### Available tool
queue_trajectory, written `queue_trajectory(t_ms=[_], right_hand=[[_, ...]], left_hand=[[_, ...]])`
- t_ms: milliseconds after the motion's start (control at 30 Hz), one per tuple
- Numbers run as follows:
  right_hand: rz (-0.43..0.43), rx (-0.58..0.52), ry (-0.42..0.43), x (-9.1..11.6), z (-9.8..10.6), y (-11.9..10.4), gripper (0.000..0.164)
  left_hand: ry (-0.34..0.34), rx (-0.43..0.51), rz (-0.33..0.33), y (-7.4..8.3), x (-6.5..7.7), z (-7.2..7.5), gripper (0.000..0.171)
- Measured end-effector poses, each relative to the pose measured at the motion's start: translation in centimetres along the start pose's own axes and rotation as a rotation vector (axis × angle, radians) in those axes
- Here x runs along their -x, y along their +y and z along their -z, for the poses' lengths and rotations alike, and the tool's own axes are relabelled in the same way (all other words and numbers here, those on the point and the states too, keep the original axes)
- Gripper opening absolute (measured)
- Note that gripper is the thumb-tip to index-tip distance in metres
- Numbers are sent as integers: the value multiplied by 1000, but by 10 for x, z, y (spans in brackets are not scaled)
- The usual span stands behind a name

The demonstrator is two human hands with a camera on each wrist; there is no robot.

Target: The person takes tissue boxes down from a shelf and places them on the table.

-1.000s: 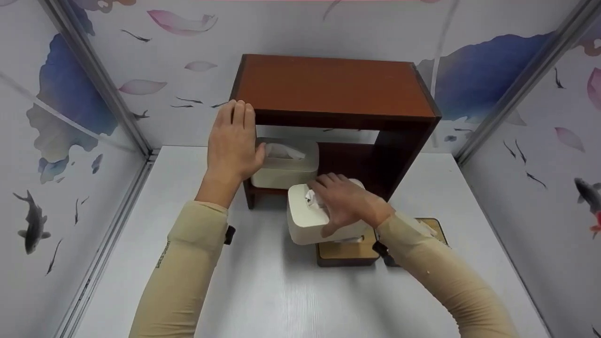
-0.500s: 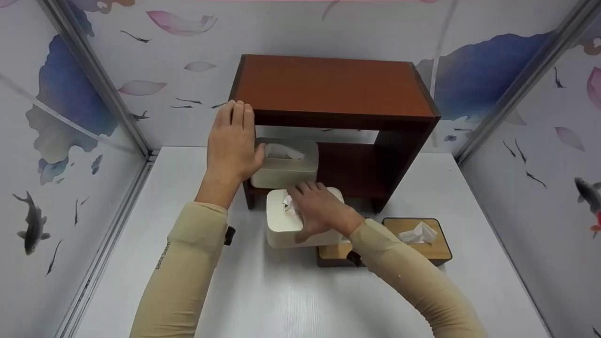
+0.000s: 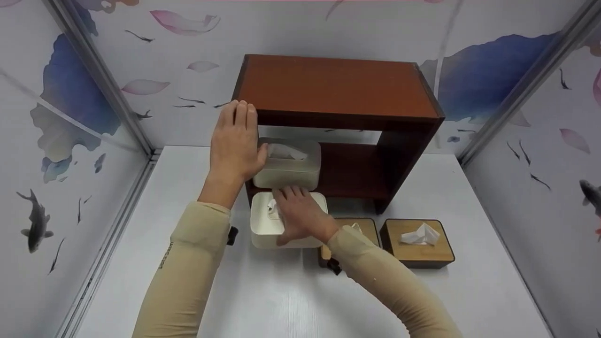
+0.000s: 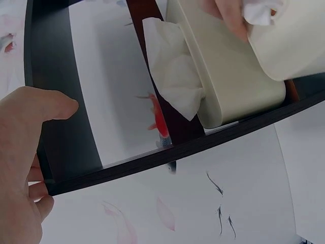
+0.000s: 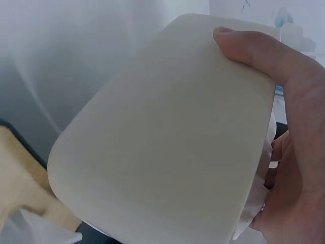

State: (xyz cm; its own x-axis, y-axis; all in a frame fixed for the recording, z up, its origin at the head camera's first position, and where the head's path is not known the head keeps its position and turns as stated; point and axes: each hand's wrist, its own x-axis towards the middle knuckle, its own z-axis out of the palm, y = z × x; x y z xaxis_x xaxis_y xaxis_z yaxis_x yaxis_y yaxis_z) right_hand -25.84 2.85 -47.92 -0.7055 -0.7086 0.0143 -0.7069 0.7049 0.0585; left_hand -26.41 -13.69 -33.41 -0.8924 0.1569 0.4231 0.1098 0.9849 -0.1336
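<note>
My left hand [image 3: 234, 150] grips the upper left corner of a reddish-brown wooden shelf [image 3: 335, 87]. In the left wrist view its thumb lies on the panel's inner face, while the fingers curl round the outside. Thumb at the front and fingers over the top, my right hand [image 3: 300, 213] holds a cream tissue box [image 3: 264, 224] before the shelf's lower left. The box's long side [image 5: 157, 132] fills much of the right wrist view, partly covering its tissue. On the lower board, at the left, stands another cream tissue box [image 3: 288, 176] with tissue sticking out.
Two black tissue boxes with wooden lids stand on the white table [image 3: 281, 300]. The right one [image 3: 418, 249] is fully visible; my right forearm partly covers the left one [image 3: 367, 230]. Printed wall panels [image 3: 300, 28] enclose the back and sides.
My right hand has carried the cream tissue box leftward and slightly toward me, across the shelf's front. The wood-lidded boxes have come into fuller view. My left hand keeps its place on the shelf.
</note>
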Motion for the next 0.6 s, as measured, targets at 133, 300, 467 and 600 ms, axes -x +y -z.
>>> queue_trajectory(t_ms=[133,300,467,600], right_hand=[[-13,15,-29,-7,-8,-9,125],[-32,30,-55,-14,-19,-18,126],[-64,16,-64,-18,-30,-22,127],[-75,15,-68,-20,-40,-24,127]], left_hand=[[-7,-6,2,0,1,0,78],[-7,-3,4,0,1,-1,78],[2,3,6,0,1,-1,76],[15,1,4,0,1,0,75]])
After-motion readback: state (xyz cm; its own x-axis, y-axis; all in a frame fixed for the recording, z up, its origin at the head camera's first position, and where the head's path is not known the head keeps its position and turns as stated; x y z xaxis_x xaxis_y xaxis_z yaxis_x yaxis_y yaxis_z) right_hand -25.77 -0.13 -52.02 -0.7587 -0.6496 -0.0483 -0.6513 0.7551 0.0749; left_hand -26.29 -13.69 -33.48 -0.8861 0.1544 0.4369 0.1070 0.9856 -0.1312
